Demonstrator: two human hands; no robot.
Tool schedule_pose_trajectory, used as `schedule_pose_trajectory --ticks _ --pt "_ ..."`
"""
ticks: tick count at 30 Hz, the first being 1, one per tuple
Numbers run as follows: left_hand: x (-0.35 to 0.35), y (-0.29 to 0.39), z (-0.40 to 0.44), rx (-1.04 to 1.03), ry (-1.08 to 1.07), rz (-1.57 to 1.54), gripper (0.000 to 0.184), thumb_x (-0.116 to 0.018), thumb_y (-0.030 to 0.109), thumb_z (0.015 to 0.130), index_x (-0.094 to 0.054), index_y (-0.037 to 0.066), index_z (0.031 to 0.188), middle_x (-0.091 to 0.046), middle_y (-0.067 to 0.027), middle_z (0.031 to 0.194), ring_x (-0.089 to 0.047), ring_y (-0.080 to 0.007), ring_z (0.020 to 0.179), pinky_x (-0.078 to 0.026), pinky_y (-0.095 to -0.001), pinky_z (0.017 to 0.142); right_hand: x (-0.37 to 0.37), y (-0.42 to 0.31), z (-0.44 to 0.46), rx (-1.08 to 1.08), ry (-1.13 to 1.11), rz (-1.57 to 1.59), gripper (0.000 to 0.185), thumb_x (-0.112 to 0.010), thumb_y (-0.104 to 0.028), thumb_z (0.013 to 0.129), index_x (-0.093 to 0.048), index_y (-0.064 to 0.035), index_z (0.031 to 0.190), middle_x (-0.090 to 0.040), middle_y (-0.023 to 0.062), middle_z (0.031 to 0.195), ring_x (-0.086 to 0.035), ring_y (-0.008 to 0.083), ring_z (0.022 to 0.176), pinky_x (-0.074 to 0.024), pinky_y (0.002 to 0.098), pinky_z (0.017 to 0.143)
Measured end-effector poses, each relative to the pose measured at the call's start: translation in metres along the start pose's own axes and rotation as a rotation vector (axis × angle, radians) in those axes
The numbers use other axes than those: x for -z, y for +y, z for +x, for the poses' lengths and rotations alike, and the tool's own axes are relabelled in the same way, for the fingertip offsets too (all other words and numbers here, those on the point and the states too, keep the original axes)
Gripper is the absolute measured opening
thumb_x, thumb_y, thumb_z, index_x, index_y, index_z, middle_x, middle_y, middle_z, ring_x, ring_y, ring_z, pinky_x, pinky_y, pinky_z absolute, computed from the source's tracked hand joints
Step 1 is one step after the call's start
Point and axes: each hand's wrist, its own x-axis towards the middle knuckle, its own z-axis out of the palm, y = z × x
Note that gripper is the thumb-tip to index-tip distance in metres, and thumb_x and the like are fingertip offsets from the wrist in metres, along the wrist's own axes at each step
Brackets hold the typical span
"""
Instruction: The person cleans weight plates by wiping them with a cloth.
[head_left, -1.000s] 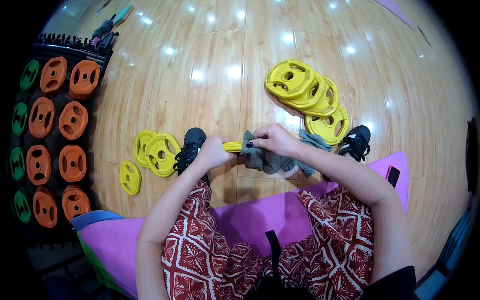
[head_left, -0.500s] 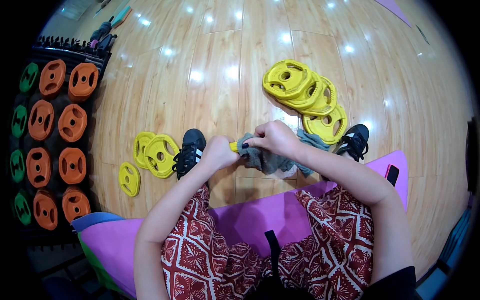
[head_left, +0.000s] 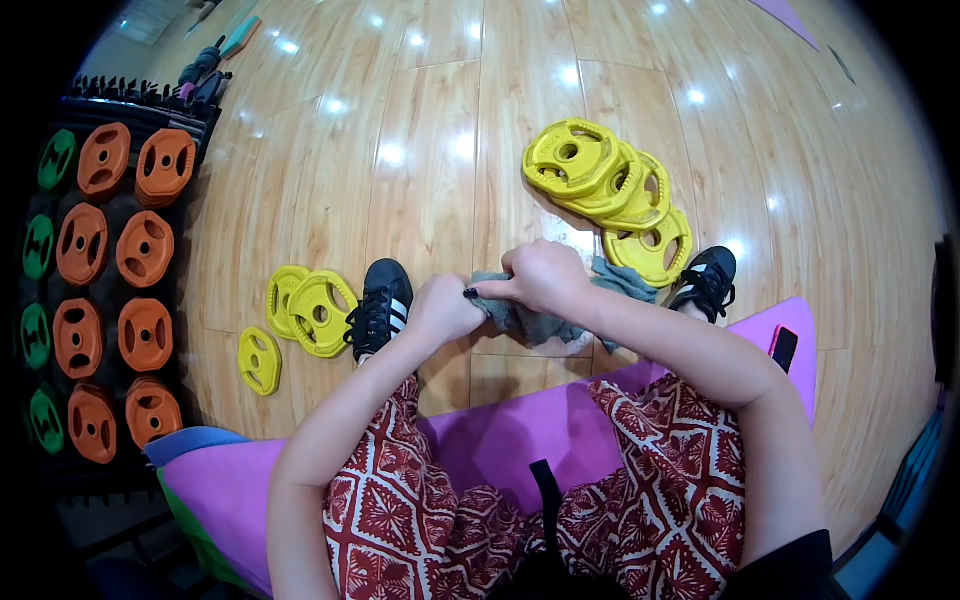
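My left hand (head_left: 443, 310) is closed in front of me, between the shoes. Its fingers wrap round a yellow weight plate, seen a moment earlier as a narrow yellow edge and now covered by the hands. Against it, my right hand (head_left: 545, 280) is closed on a grey cloth (head_left: 540, 326), thumb stretched towards the left hand. The cloth hangs in folds below the right hand, and a grey-blue part of it shows beyond the right wrist. Several yellow weight plates (head_left: 567, 160) lie overlapped on the floor ahead to the right. More yellow plates (head_left: 322, 312) lie left of the left shoe.
At the left stands a rack with orange plates (head_left: 146, 247) and green plates (head_left: 38, 246). Black shoes (head_left: 386, 300) rest on the wooden floor (head_left: 430, 140). A purple mat (head_left: 500, 440) lies under my legs, with a phone (head_left: 784, 348) on its right end.
My right hand has slid slightly left, up against my left hand. The yellow edge that showed between them is now covered. The floor plates have stayed put.
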Motion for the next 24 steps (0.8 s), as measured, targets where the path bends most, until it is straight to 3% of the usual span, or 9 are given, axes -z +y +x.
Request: schedule_pose_trajectory --ticks 7,11,13,15,19,22,24 --pt "0.001 -0.009 0.003 -0.117 -0.022 -0.028 0.031 -0.063 0.033 0.065 -0.064 0.003 0.075 -0.060 -0.0213 0.070 -0.059 -0.0359 0.069 -0.047 -0.0401 0.062 0.001 -0.005 -0.001 0.030 -0.019 -0.076 0.066 -0.052 -0.066 0.067 -0.062 -0.0009 0.059 -0.056 0.0184 0.056 -0.058 0.0330 0.055 -0.0450 0.0409 0.050" --pt "0.006 -0.022 0.003 -0.236 -0.079 -0.080 0.028 -0.063 0.030 0.066 -0.062 0.003 0.076 -0.060 -0.0193 0.072 -0.059 -0.0345 0.069 -0.047 -0.0372 0.062 -0.016 0.004 -0.002 0.192 -0.002 0.043 0.053 -0.052 -0.054 0.076 -0.062 -0.0041 0.062 -0.054 0.0172 0.054 -0.056 0.0332 0.053 -0.0443 0.0414 0.050" --pt "0.008 -0.033 0.004 -0.199 -0.085 -0.083 0.027 -0.063 0.028 0.065 -0.062 0.003 0.076 -0.060 -0.0187 0.071 -0.059 -0.0331 0.067 -0.046 -0.0360 0.062 -0.015 0.005 -0.002 0.254 0.051 0.092 0.047 -0.052 -0.049 0.079 -0.061 -0.0052 0.064 -0.052 0.0167 0.051 -0.054 0.0327 0.050 -0.0437 0.0411 0.049" --pt "0.012 -0.039 0.004 -0.164 -0.091 -0.090 0.025 -0.064 0.026 0.064 -0.061 0.003 0.075 -0.060 -0.0181 0.070 -0.059 -0.0317 0.066 -0.046 -0.0348 0.061 -0.012 0.007 -0.003 0.227 -0.037 0.319 0.035 -0.057 -0.037 0.080 -0.060 -0.0033 0.072 -0.052 0.0167 0.054 -0.054 0.0343 0.052 -0.0432 0.0406 0.051" --pt "0.021 -0.038 0.003 -0.155 -0.148 -0.161 0.021 -0.065 0.019 0.062 -0.059 0.001 0.071 -0.058 -0.0153 0.065 -0.058 -0.0248 0.060 -0.045 -0.0318 0.059 -0.020 0.017 0.002 0.335 0.041 0.383 0.028 -0.059 -0.028 0.080 -0.058 -0.0008 0.077 -0.054 0.0174 0.061 -0.052 0.0329 0.055 -0.0429 0.0366 0.053" --pt "0.023 -0.040 0.004 -0.151 -0.165 -0.187 0.019 -0.065 0.016 0.062 -0.058 0.001 0.071 -0.058 -0.0142 0.063 -0.056 -0.0218 0.058 -0.044 -0.0307 0.058 -0.020 0.022 0.003 0.271 -0.053 0.471 0.025 -0.061 -0.025 0.079 -0.057 0.0004 0.081 -0.053 0.0178 0.066 -0.051 0.0271 0.057 -0.0422 0.0322 0.056" --pt "0.023 -0.042 0.004 -0.158 -0.176 -0.198 0.018 -0.065 0.015 0.062 -0.058 0.001 0.071 -0.057 -0.0138 0.062 -0.056 -0.0210 0.058 -0.044 -0.0307 0.058 -0.021 0.027 0.003 0.242 -0.149 0.575 0.020 -0.060 -0.019 0.080 -0.059 -0.0001 0.087 -0.055 0.0156 0.067 -0.050 0.0162 0.059 -0.0425 0.0294 0.060"
